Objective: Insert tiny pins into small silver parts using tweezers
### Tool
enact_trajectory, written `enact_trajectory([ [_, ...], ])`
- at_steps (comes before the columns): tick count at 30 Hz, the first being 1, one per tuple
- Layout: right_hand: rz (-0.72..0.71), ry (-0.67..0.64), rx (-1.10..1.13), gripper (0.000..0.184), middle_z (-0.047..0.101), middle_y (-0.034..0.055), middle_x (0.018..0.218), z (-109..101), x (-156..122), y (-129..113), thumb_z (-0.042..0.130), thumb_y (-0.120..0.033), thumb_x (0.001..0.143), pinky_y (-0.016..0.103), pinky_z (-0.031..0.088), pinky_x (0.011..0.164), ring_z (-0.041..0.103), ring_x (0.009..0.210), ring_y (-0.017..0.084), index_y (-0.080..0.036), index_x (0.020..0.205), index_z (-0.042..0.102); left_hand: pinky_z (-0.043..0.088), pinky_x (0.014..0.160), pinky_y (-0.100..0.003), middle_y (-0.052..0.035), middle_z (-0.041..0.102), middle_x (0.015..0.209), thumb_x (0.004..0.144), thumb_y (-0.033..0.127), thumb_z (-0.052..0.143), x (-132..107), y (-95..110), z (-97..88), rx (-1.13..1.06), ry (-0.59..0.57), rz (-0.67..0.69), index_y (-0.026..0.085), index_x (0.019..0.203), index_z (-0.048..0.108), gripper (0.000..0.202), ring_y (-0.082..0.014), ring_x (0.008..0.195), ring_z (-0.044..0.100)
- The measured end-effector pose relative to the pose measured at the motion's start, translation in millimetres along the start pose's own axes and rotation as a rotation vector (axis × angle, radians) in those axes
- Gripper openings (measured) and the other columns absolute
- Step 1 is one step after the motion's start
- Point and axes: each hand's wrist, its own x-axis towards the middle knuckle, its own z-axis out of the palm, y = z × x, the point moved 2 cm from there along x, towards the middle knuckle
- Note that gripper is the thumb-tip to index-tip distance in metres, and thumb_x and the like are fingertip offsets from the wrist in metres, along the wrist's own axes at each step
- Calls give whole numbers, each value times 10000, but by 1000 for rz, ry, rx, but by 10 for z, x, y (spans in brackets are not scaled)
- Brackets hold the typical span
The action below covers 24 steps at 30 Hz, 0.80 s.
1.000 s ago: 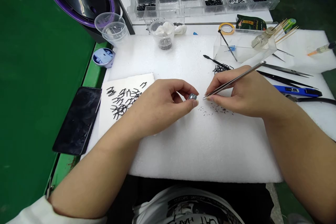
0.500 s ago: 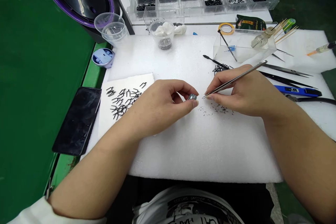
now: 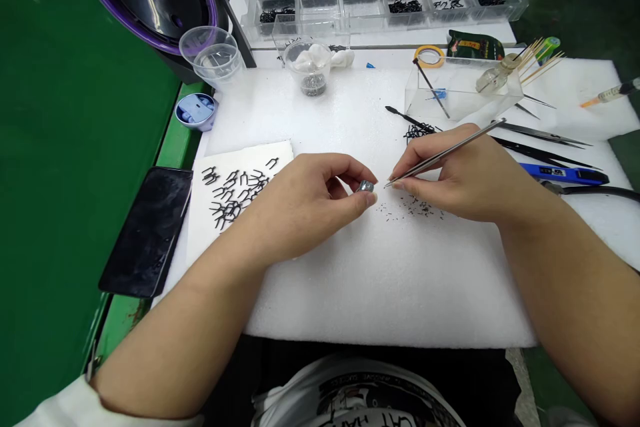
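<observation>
Between the thumb and fingers of my left hand (image 3: 320,203) is a small grey metal block (image 3: 367,186); its fine detail is too small to read. My right hand (image 3: 465,177) is closed around metal tweezers (image 3: 450,150), whose tips point at the block, a short gap away from it. Tiny black bits (image 3: 417,207) lie scattered on the white foam sheet (image 3: 380,287) under my right hand. Beyond those fingers sits a heap of small black pieces (image 3: 417,132). Left of my left hand, forked black pieces (image 3: 235,193) rest on a white pad (image 3: 200,247).
A phone (image 3: 147,230) lies at the left edge. Clear cups (image 3: 213,57), a clear tray (image 3: 465,87) and a compartment box (image 3: 365,7) of black pieces stand toward the back. Spare tweezers (image 3: 545,135) and a blue-handled tool (image 3: 565,173) lie at the right.
Both hands keep nearly the same pose, block and tweezers still held. The whole view has shifted very slightly.
</observation>
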Motion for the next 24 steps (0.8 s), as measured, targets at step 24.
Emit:
enact_trajectory([
  [24,55,-48,94,68,698,-34,819,-54,10,36,657,-188,782,232,518,661,647,761,112,-190,829,706,406,514,-196,95,655,739,845,402,648,6,33,89,268,-112,48,334,955,729,153,-26,428,419],
])
